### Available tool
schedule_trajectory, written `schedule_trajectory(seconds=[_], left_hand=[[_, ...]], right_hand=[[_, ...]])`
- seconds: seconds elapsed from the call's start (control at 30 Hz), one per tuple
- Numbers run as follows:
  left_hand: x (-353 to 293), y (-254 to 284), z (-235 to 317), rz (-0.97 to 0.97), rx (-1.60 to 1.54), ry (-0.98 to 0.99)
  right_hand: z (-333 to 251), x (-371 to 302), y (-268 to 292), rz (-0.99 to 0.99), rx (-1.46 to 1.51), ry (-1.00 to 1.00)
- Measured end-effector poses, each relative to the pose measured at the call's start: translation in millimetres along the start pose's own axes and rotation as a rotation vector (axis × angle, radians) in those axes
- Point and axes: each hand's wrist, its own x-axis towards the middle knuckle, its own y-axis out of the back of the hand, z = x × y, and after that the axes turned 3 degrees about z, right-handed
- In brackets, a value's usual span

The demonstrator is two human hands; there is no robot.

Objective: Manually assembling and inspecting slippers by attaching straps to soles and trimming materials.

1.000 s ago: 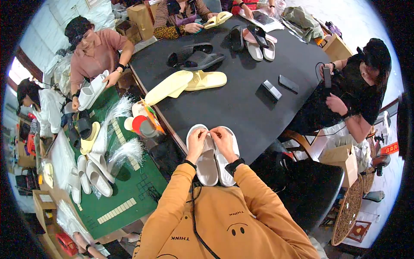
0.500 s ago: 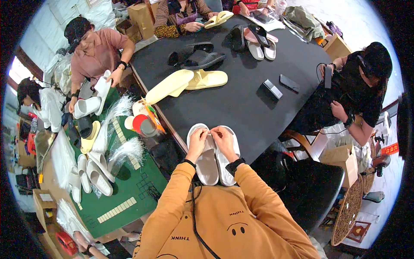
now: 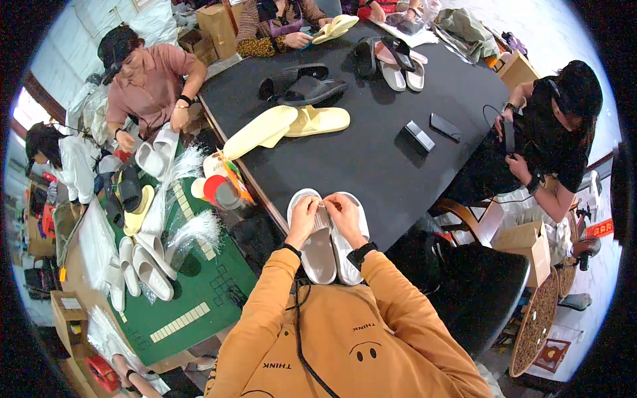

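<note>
Both hands, left hand (image 3: 304,215) and right hand (image 3: 345,213), pinched the straps of the white slippers (image 3: 326,249) on the counter (image 3: 371,152); pair lined up, yellow slippers (image 3: 292,126) waiting untouched.

Big black table (image 3: 371,166) carries most of it; a pair of white slippers (image 3: 325,239) sits at the near edge, side by side and touching; two pale yellow slippers (image 3: 285,126) lie further in, overlapping; black sandals (image 3: 302,83) just beyond those; grey and pink slippers (image 3: 398,66) at the far end; two small dark flat devices (image 3: 431,131) lie near each other toward the right. Left of it there's a green table (image 3: 199,298), with a row of white slippers (image 3: 139,265) and clear plastic bags (image 3: 192,229) on top.
</note>
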Motion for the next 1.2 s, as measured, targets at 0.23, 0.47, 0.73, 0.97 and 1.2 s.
schedule_trajectory(seconds=[0.23,0.47,0.73,0.97,1.2], left_hand=[[2.2,4.3,3.3,-0.049,0.002,0.007],[-1.2,2.4,17.2,-0.003,0.095,-0.060],[-2.2,2.3,18.5,0.095,0.159,-0.147],[-5.0,1.4,29.2,0.100,0.096,-0.119],[-3.1,-0.5,24.9,0.129,-0.049,0.043]], right_hand=[[4.4,0.5,-1.9,-0.018,0.011,0.002],[2.2,-1.6,-1.8,0.030,-0.023,0.021],[1.6,-1.6,-0.7,-0.012,-0.091,0.087],[2.9,-1.9,-1.1,0.023,-0.119,0.073],[4.8,-1.3,-0.4,-0.008,-0.042,0.073]])
